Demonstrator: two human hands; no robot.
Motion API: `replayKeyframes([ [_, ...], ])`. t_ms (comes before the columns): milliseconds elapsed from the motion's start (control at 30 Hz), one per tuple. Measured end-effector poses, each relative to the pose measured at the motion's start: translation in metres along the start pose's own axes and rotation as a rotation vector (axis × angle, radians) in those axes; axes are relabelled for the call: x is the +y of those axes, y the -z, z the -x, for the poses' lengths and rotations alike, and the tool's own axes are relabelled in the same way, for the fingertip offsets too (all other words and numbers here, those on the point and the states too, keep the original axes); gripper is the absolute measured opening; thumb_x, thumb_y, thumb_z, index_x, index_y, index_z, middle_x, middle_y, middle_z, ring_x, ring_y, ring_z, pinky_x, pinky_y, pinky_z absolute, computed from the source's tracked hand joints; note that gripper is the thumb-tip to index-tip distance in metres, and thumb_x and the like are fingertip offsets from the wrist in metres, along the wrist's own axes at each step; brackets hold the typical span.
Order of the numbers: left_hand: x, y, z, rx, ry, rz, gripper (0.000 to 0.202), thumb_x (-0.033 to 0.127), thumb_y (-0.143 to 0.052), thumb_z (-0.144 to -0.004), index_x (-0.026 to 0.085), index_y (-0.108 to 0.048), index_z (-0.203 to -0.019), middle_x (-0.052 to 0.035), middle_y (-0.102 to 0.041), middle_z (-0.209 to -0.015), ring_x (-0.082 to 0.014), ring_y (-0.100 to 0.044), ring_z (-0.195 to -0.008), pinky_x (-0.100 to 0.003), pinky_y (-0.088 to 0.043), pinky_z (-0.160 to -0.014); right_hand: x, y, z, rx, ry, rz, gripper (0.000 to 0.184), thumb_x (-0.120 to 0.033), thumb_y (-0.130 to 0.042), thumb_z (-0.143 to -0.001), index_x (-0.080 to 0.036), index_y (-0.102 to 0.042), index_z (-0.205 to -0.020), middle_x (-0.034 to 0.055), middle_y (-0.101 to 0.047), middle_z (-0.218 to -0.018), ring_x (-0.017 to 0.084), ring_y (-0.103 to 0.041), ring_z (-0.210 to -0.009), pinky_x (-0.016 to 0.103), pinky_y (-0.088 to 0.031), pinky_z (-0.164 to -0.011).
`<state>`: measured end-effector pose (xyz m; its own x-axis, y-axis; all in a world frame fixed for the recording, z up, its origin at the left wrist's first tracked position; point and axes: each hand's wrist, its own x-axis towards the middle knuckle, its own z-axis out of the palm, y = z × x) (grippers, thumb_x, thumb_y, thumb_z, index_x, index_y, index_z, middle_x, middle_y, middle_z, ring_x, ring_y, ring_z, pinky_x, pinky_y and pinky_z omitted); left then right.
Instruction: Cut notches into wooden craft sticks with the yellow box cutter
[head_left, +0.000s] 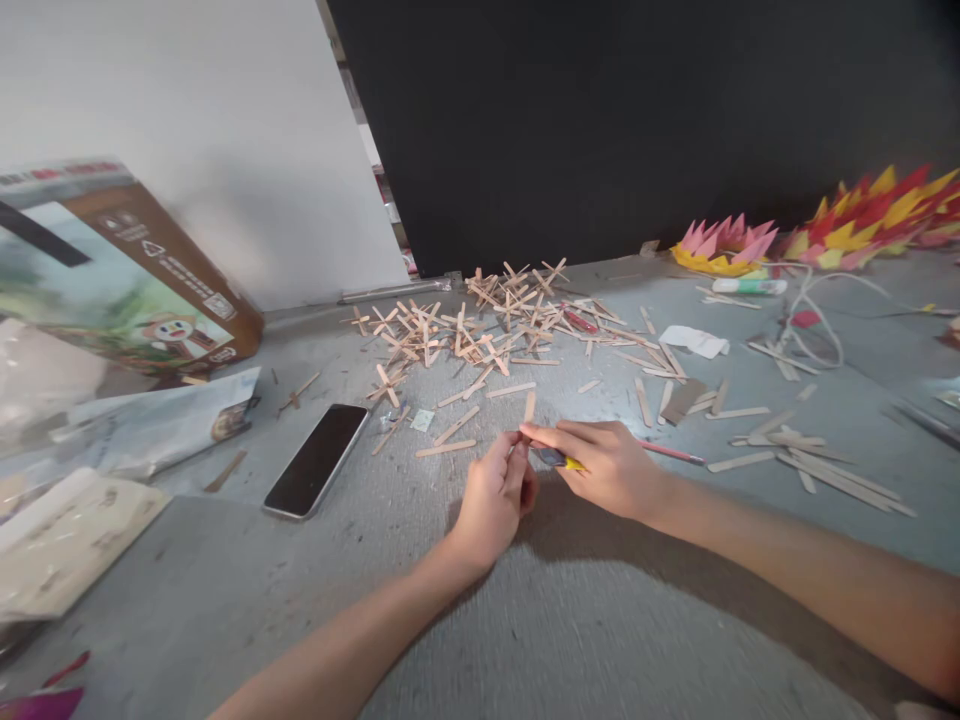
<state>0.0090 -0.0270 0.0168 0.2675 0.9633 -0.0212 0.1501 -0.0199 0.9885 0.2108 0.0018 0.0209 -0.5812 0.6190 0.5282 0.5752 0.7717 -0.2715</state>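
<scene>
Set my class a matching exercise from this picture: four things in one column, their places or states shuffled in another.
Things
1. phone
2. yellow-and-black tool
3. cardboard box
4. pink paper petals

Places or states
A. in front of the black panel
B. lying flat, dark screen up
C. held in the right hand
D. before the white panel

Pairs: 1-B, 2-C, 3-D, 4-A

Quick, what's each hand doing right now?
Left hand: closed, apparently pinching a wooden stick.
Right hand: closed around a yellow-and-dark tool, its fingertips against the left hand.
</scene>
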Motion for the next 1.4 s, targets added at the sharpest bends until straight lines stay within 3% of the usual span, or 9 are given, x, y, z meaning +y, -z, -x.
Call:
replayKeyframes([
  [400,0.001,-0.001,0.001,-0.01,0.003,-0.07,0.042,0.052,-0.038,-0.108,0.018,-0.063,-0.11,0.0056,-0.053,-0.055,-0.0118,-0.048,-0.049,-0.022,-0.039,-0.053,-0.006,-0.002,-0.004,0.029,-0.222,-0.222,0.019,-0.025,-0.056,-0.103,-0.025,-0.071,-0.115,0.006,-0.081,-0.107,0.021,-0.076,-0.091,0.033,-0.054,-0.083],
  [633,-0.001,-0.001,0.0,-0.007,0.009,-0.149,0.039,0.046,-0.035,-0.109,0.018,-0.063,-0.109,0.0055,-0.055,-0.054,-0.0116,-0.049,-0.048,-0.022,-0.04,-0.055,-0.01,0.011,-0.019,-0.122,-0.41,-0.308,0.024,-0.043,-0.054,-0.106,-0.025,-0.069,-0.101,0.0017,-0.077,-0.088,0.017,-0.068,-0.076,0.028,-0.046,-0.072],
  [767,-0.001,-0.003,-0.001,-0.028,0.032,-0.16,0.039,0.044,-0.036,-0.108,0.017,-0.063,-0.111,0.0063,-0.053,-0.052,-0.0113,-0.046,-0.045,-0.023,-0.04,-0.055,-0.004,0.01,-0.018,-0.175,-0.385,-0.239,0.021,-0.04,-0.053,-0.106,-0.024,-0.066,-0.107,0.0036,-0.076,-0.09,0.018,-0.067,-0.076,0.029,-0.044,-0.071],
  [867,-0.002,-0.004,-0.001,-0.023,0.036,-0.142,0.039,0.045,-0.037,-0.108,0.017,-0.064,-0.112,0.0062,-0.052,-0.051,-0.0119,-0.047,-0.045,-0.023,-0.039,-0.053,-0.001,0.006,-0.016,-0.207,-0.354,-0.153,0.016,-0.027,-0.054,-0.101,-0.022,-0.063,-0.113,0.0077,-0.077,-0.097,0.021,-0.07,-0.08,0.031,-0.044,-0.071],
  [1000,0.0,-0.006,0.0,-0.006,0.039,-0.114,0.036,0.045,-0.04,-0.106,0.017,-0.063,-0.105,0.0057,-0.052,-0.051,-0.0119,-0.047,-0.045,-0.022,-0.036,-0.051,0.0,0.001,-0.012,-0.241,-0.315,-0.094,0.028,-0.009,-0.052,-0.091,-0.021,-0.059,-0.115,0.009,-0.077,-0.101,0.022,-0.071,-0.084,0.031,-0.045,-0.072],
  [1100,0.002,-0.006,0.0,-0.036,0.079,0.003,0.035,0.048,-0.042,-0.106,0.019,-0.059,-0.098,0.006,-0.052,-0.05,-0.0101,-0.043,-0.044,-0.02,-0.034,-0.048,-0.001,-0.001,-0.01,-0.198,-0.267,-0.07,0.031,-0.005,-0.05,-0.087,-0.021,-0.056,-0.113,0.0089,-0.075,-0.1,0.022,-0.07,-0.084,0.031,-0.043,-0.071],
  [1233,0.002,-0.004,-0.003,-0.097,0.163,0.39,0.033,0.055,-0.047,-0.104,0.022,-0.052,-0.106,0.0112,-0.044,-0.05,-0.0075,-0.031,-0.038,-0.018,-0.026,-0.041,-0.002,-0.001,-0.009,-0.094,-0.252,-0.112,0.025,-0.007,-0.049,-0.09,-0.022,-0.054,-0.109,0.0063,-0.072,-0.093,0.021,-0.067,-0.081,0.031,-0.043,-0.072],
  [1333,0.002,-0.002,-0.005,-0.061,0.158,0.462,0.036,0.058,-0.051,-0.102,0.022,-0.051,-0.107,0.011,-0.045,-0.053,-0.0059,-0.031,-0.038,-0.017,-0.023,-0.04,-0.003,0.002,-0.01,-0.037,-0.347,-0.174,0.009,-0.023,-0.051,-0.101,-0.022,-0.056,-0.108,0.0029,-0.069,-0.085,0.018,-0.062,-0.071,0.03,-0.043,-0.07],
  [1400,0.002,-0.002,-0.005,-0.042,0.141,0.421,0.037,0.059,-0.051,-0.102,0.022,-0.052,-0.108,0.0102,-0.047,-0.054,-0.0062,-0.033,-0.039,-0.016,-0.024,-0.04,-0.003,0.004,-0.013,-0.025,-0.446,-0.236,0.017,-0.038,-0.05,-0.106,-0.023,-0.059,-0.106,-0.0002,-0.064,-0.077,0.016,-0.057,-0.064,0.029,-0.042,-0.066],
])
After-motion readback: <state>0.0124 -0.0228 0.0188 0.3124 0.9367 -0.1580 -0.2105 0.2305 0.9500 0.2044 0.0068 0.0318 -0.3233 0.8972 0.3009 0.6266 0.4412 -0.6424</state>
